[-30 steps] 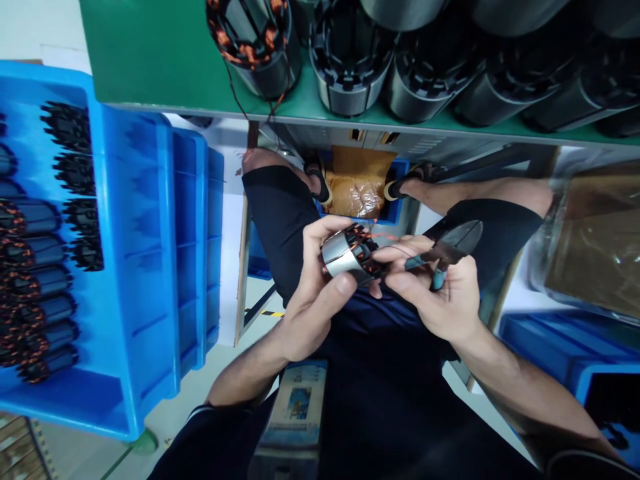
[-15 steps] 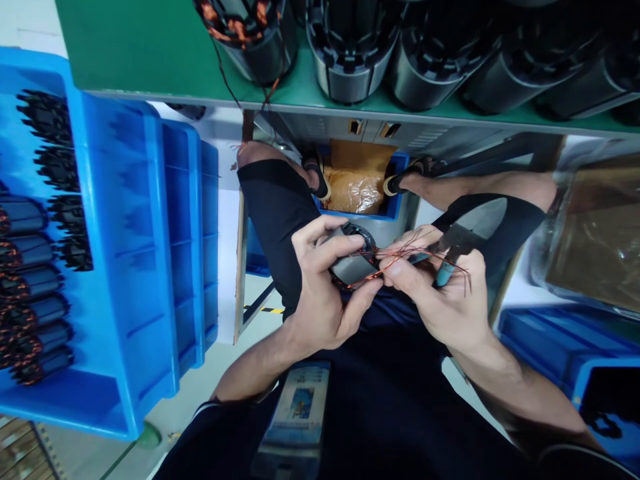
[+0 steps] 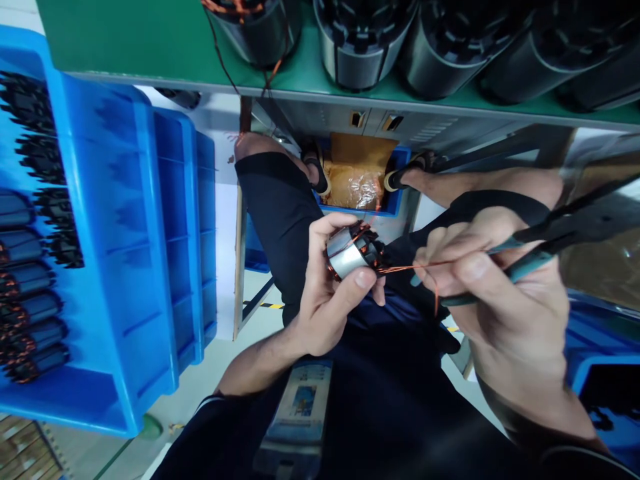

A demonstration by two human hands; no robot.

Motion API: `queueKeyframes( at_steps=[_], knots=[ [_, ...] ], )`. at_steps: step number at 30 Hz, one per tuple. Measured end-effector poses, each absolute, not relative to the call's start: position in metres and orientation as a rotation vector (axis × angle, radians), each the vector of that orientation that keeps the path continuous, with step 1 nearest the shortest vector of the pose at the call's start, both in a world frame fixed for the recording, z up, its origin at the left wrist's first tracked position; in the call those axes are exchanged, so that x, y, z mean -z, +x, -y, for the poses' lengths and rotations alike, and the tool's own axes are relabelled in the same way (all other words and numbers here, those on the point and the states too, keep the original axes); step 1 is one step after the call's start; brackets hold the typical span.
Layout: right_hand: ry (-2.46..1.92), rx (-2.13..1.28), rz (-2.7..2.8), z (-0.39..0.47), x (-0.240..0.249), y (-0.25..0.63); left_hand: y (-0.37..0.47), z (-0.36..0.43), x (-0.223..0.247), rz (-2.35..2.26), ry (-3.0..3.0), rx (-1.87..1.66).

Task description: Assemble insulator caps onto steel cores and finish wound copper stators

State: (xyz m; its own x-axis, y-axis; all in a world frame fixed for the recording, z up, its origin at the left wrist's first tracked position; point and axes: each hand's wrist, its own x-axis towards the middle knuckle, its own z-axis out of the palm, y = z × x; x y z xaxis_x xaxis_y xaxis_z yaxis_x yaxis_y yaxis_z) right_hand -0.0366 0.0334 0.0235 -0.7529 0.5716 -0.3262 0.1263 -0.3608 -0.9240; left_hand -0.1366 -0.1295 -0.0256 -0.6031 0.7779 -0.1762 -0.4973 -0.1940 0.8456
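My left hand [image 3: 325,287] is closed around a motor stator [image 3: 347,253], a silver cylinder with black slotted end pieces and copper windings. From its right side, copper wires [image 3: 400,269] run out taut to my right hand [image 3: 505,293]. There, thumb and fingers pinch the wire ends, and one loose strand hangs down below. Lying across the same hand are pliers [image 3: 530,257] with teal handles, their dark jaws pointing to the upper right.
Several stators [image 3: 363,47] stand along the green table [image 3: 125,40] edge above. To the left, a blue crate [image 3: 125,267] holds rows of stators and black parts. A blue bin [image 3: 590,353] sits at right, and a box [image 3: 357,160] lies between my feet.
My right hand has moved right, drawing the wires out straight, and the pliers swung with it. The stator has turned in my left hand, so its black slotted end now faces right.
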Motion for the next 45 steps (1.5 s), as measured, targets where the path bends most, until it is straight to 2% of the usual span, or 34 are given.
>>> queueKeyframes(
  at_steps=[5, 9, 13, 18, 30, 38, 45],
  knots=[
    [-0.879, -2.099, 1.590, -0.053, -0.023, -0.032, -0.142, 0.129, 0.025, -1.123, 0.303, -1.897],
    [-0.992, -1.802, 1.797, -0.063, -0.011, -0.013, -0.144, 0.133, 0.029, -1.115, 0.252, -1.881],
    [-0.620, -1.488, 2.503, -0.059, -0.003, 0.004, -0.142, 0.131, 0.026, -1.112, 0.232, -1.885],
    [-0.280, -1.290, 2.743, -0.051, -0.006, -0.004, -0.141, 0.125, 0.015, -1.145, 0.226, -1.866],
    [-0.218, -1.320, 2.770, -0.054, -0.013, -0.008, -0.133, 0.131, 0.022, -1.217, 0.342, -1.918],
    [-0.208, -1.140, 2.813, -0.055, -0.020, -0.010, -0.132, 0.135, 0.024, -1.282, 0.418, -1.889],
    [-0.381, -1.495, 2.640, -0.059, -0.007, -0.012, -0.131, 0.136, 0.029, -1.340, 0.448, -1.884]
  ],
)
